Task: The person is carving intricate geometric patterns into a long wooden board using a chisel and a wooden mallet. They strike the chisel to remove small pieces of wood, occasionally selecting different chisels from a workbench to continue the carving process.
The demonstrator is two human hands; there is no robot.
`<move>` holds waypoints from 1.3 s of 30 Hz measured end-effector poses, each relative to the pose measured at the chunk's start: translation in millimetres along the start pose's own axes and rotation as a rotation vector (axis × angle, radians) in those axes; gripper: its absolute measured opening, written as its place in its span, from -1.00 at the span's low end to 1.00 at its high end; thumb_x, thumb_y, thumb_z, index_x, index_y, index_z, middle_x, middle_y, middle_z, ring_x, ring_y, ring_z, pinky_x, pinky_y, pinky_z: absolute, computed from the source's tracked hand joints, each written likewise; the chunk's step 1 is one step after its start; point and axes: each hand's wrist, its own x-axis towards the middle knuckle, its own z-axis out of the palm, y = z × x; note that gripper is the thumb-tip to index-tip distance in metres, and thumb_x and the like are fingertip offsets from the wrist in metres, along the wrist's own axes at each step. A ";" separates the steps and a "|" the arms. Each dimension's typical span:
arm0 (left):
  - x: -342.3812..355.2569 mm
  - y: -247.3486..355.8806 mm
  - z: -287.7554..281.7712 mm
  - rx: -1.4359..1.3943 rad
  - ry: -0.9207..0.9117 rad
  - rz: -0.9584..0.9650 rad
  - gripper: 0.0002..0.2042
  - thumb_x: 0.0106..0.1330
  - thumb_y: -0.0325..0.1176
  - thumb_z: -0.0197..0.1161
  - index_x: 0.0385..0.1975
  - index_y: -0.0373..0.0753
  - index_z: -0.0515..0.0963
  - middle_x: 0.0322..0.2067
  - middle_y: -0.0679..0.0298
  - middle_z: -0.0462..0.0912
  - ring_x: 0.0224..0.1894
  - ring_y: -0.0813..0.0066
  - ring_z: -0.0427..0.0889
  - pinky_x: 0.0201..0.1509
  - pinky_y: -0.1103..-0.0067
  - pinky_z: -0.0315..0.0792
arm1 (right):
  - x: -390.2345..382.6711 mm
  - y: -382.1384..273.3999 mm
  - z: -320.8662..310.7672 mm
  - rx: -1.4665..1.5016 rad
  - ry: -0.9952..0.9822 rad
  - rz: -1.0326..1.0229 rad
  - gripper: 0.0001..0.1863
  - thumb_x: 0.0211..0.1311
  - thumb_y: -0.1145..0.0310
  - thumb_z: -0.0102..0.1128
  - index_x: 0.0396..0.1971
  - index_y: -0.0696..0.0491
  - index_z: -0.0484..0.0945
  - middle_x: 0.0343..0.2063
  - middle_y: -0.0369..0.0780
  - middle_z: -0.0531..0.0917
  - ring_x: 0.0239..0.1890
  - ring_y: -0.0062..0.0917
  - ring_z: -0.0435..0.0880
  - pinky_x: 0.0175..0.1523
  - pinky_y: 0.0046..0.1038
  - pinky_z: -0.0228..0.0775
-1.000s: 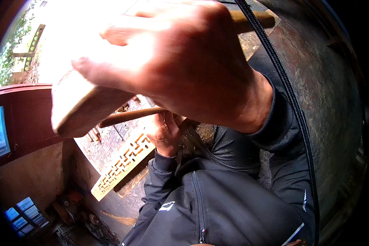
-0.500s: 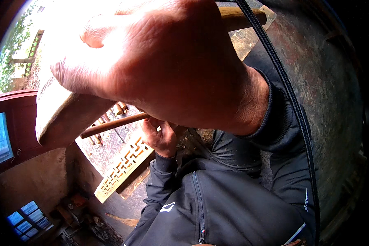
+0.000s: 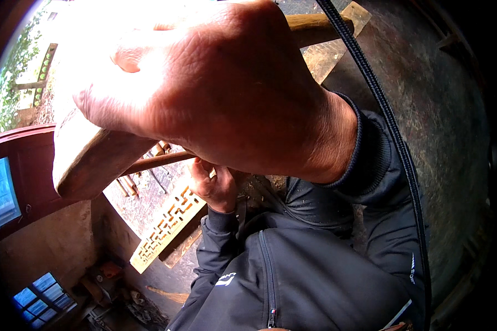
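Note:
My right hand fills the upper middle, closed round a wooden mallet; its pale block shows below my fingers and a wooden bar sticks out at upper right. Below it my left hand is closed on a slim wooden rod, partly hidden by the right hand and block. Just left of my left hand, a pale board with a cut-out geometric pattern lies slanting over the worktable. Several wooden-handled tools lie behind the board.
A dark red open shutter or door with a glass pane is at the left, greenery beyond it. A black cord crosses at right. A cluttered corner with dark items is lower left; a stained floor extends at right.
Compared with a second ago, my right hand and the mallet sit further left and slightly lower. My left hand and the rod have shifted slightly left. Both hands remain closed.

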 end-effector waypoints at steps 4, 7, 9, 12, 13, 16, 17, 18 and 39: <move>4.4 0.6 0.7 0.091 0.001 0.097 -0.79 0.54 -0.57 0.42 0.08 -0.42 0.63 -0.29 0.01 0.90 -0.27 0.28 0.93 -0.10 0.43 0.74 | -0.4 1.0 0.1 -0.002 0.014 -0.001 -0.64 0.21 0.11 0.48 0.01 -0.25 0.88 -0.26 -0.33 0.83 -0.24 -0.45 0.86 -0.17 -0.40 0.69; 3.9 1.6 2.1 0.179 -0.003 0.143 -0.79 0.52 -0.55 0.44 0.07 -0.39 0.66 -0.33 0.06 0.89 -0.31 0.27 0.93 -0.14 0.42 0.73 | -0.9 1.8 -0.4 -0.005 0.015 0.000 -0.65 0.21 0.11 0.48 0.01 -0.25 0.88 -0.26 -0.34 0.83 -0.24 -0.46 0.85 -0.18 -0.40 0.69; 2.8 2.5 1.4 0.210 -0.027 0.090 -0.73 0.47 -0.51 0.46 0.10 -0.39 0.67 -0.27 0.04 0.89 -0.26 0.23 0.91 -0.11 0.39 0.72 | 0.1 3.1 0.6 0.000 0.016 -0.005 -0.65 0.21 0.11 0.48 0.00 -0.26 0.87 -0.27 -0.34 0.82 -0.24 -0.47 0.85 -0.18 -0.41 0.69; 1.1 3.4 -0.4 0.184 -0.077 -0.017 -0.61 0.38 -0.43 0.47 0.18 -0.39 0.69 -0.11 -0.04 0.88 -0.17 0.16 0.88 -0.03 0.33 0.68 | 2.5 5.2 -1.5 -0.001 0.015 -0.010 -0.66 0.21 0.11 0.48 0.00 -0.26 0.87 -0.27 -0.35 0.82 -0.24 -0.48 0.85 -0.19 -0.41 0.68; 1.2 0.3 1.4 0.154 -0.081 0.011 -0.60 0.38 -0.44 0.46 0.19 -0.39 0.68 -0.12 -0.04 0.88 -0.17 0.16 0.89 -0.05 0.34 0.68 | 3.3 3.3 -3.9 -0.016 0.018 -0.014 -0.66 0.21 0.11 0.48 0.00 -0.26 0.87 -0.27 -0.35 0.82 -0.24 -0.48 0.84 -0.19 -0.41 0.68; 9.7 13.1 3.0 0.139 -0.068 0.079 -0.63 0.44 -0.44 0.43 0.20 -0.38 0.68 -0.17 -0.02 0.88 -0.20 0.20 0.89 -0.12 0.37 0.67 | 2.4 4.8 -2.9 -0.019 0.021 -0.014 -0.66 0.21 0.12 0.48 -0.01 -0.26 0.87 -0.28 -0.36 0.81 -0.25 -0.49 0.84 -0.19 -0.42 0.67; 10.6 14.3 2.0 0.163 -0.067 0.087 -0.65 0.45 -0.44 0.43 0.20 -0.38 0.68 -0.19 -0.01 0.89 -0.20 0.20 0.89 -0.11 0.38 0.67 | 1.6 5.6 -0.8 -0.016 0.022 -0.019 -0.66 0.21 0.12 0.48 -0.01 -0.27 0.87 -0.28 -0.36 0.81 -0.25 -0.49 0.84 -0.19 -0.42 0.67; 11.8 14.7 1.3 0.183 -0.064 0.097 -0.66 0.47 -0.44 0.42 0.19 -0.38 0.68 -0.20 0.00 0.89 -0.20 0.21 0.89 -0.11 0.38 0.67 | 2.2 6.8 -3.8 -0.019 0.020 -0.017 -0.66 0.21 0.12 0.48 -0.01 -0.27 0.87 -0.28 -0.37 0.81 -0.25 -0.50 0.84 -0.20 -0.42 0.67; -0.6 6.9 3.2 -0.458 0.100 -0.262 -0.89 0.62 -0.63 0.34 0.04 -0.38 0.67 -0.19 0.13 0.85 -0.14 0.38 0.87 0.06 0.44 0.79 | -27.6 19.1 -24.4 -0.104 -0.085 0.177 -0.46 0.11 0.43 0.52 0.16 -0.18 0.81 -0.06 -0.26 0.85 -0.11 -0.31 0.87 -0.02 -0.29 0.73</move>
